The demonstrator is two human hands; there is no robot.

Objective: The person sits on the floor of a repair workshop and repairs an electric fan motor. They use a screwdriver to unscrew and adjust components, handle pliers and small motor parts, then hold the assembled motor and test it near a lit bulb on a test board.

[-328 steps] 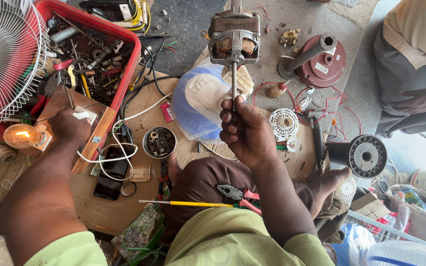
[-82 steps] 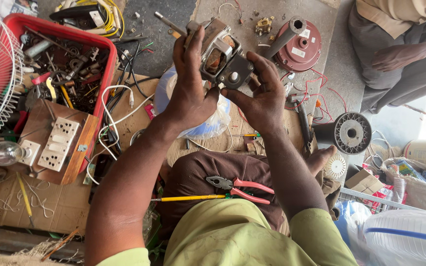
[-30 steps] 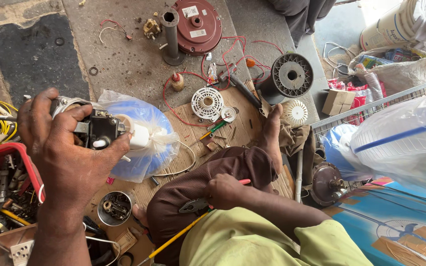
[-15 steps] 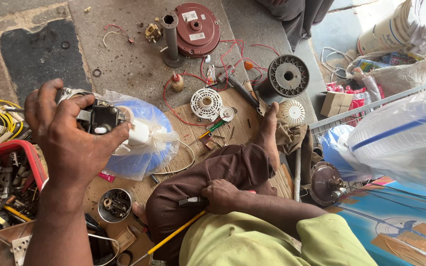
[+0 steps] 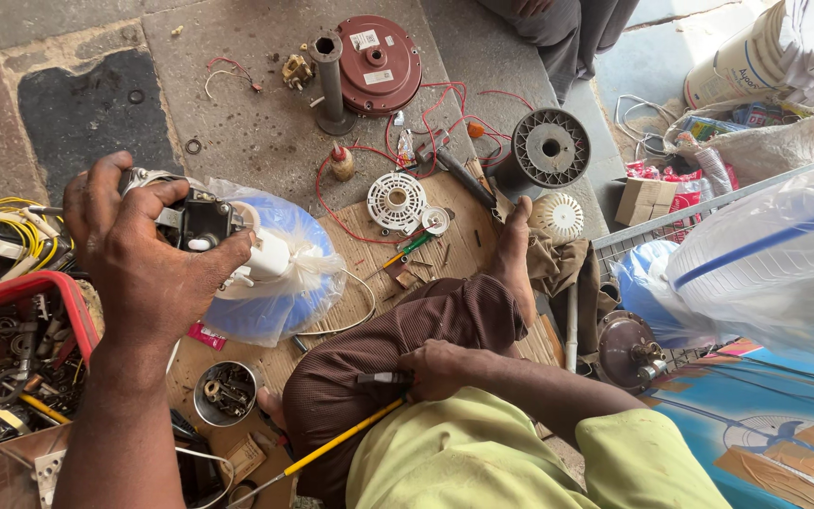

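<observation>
Metal-cased fan motor [image 5: 202,219] sits firmly enclosed in the left hand [image 5: 138,259] grip — right hand [image 5: 437,369], closed round a dark tool handle [image 5: 381,379], should seat its grip squarely before lifting.

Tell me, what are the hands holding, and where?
The left hand grips a small fan motor around its metal body. The right hand holds a yellow-shafted tool by its dark handle end.

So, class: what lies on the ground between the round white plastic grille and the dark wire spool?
In the head view, red wires and a dark-handled tool lie between the white grille and the spool.
</observation>
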